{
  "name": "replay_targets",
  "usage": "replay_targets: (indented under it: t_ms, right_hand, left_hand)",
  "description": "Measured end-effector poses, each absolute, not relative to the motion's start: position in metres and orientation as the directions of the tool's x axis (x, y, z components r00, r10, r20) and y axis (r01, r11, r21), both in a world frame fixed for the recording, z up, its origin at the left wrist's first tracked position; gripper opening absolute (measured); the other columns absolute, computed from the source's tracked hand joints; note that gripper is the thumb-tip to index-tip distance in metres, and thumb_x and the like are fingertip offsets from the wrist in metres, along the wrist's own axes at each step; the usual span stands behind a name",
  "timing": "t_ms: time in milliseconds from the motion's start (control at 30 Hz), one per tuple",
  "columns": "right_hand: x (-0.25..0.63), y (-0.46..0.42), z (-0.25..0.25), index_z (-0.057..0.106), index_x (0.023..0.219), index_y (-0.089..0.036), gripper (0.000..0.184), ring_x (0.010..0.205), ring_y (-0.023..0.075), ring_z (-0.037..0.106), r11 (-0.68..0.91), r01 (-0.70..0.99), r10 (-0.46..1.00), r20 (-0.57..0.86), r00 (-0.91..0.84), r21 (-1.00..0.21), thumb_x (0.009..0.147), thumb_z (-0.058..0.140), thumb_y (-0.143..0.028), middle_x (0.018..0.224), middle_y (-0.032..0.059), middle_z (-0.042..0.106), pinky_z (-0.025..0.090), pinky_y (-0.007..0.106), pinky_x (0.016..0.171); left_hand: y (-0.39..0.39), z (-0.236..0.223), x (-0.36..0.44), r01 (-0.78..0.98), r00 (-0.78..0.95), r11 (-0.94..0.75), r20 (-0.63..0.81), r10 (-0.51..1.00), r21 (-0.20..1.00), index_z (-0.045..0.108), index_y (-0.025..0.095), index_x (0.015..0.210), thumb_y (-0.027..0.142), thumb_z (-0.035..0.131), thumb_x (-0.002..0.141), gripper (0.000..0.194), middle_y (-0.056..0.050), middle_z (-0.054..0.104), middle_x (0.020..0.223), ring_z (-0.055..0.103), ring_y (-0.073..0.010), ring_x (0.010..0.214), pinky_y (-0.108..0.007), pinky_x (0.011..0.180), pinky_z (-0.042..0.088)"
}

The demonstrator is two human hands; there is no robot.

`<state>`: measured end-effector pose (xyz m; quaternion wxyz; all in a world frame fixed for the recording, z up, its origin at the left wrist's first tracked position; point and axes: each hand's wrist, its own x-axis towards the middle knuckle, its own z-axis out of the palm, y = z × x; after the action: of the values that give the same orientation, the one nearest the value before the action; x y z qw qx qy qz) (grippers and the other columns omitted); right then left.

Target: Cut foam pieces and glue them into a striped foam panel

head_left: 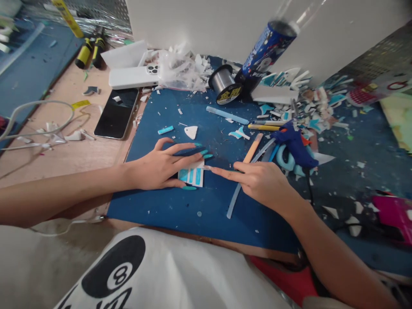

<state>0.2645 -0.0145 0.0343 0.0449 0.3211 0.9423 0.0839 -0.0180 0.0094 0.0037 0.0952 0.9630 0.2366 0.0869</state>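
My left hand (165, 165) lies flat with its fingers spread, pressing on a small white piece with bright blue stripes (195, 177) on the blue mat. The fingers cover part of this piece. My right hand (262, 184) is closed around a craft knife (207, 168), its index finger stretched along it. Only the knife's thin, shiny front end shows, touching or very near the piece's right edge; its handle is hidden in the hand. A translucent glue stick (234, 201) and an orange stick (253, 148) lie by the right hand.
Behind my hands are a small white cutout (191, 132) and a blue strip (165, 130). A glue gun (296, 143), a spool of clear line (225, 84), a blue can (268, 51) and heaped scraps (318, 107) stand right and back. A phone (116, 113) lies left.
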Motion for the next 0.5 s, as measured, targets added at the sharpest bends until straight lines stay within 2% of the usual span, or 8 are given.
replay_targets:
  t_ms: [233, 500]
  right_hand:
    - [0.2703, -0.0146, 0.0327, 0.048, 0.132, -0.036, 0.065, 0.049, 0.0093, 0.039, 0.793, 0.584, 0.578, 0.088, -0.811, 0.175, 0.081, 0.038, 0.001, 0.065, -0.0029, 0.053, 0.024, 0.023, 0.046]
    - [0.2625, -0.0161, 0.0288, 0.045, 0.133, -0.038, 0.066, 0.047, 0.0088, 0.037, 0.782, 0.594, 0.594, 0.064, -0.802, 0.189, 0.081, 0.038, 0.002, 0.062, -0.0035, 0.052, 0.023, 0.023, 0.046]
  left_hand:
    - [0.0094, 0.0022, -0.0176, 0.446, 0.870, -0.867, 0.121, 0.478, 0.220, 0.025, 0.015, 0.143, 0.056, 0.039, 0.090, 0.068, -0.015, 0.049, 0.136, 0.028, -0.0286, 0.134, -0.046, 0.106, 0.014]
    - [0.0089, 0.0016, -0.0170, 0.447, 0.861, -0.859, 0.138, 0.489, 0.251, 0.026, 0.017, 0.142, 0.056, 0.042, 0.089, 0.068, -0.015, 0.048, 0.136, 0.030, -0.0293, 0.134, -0.046, 0.106, 0.014]
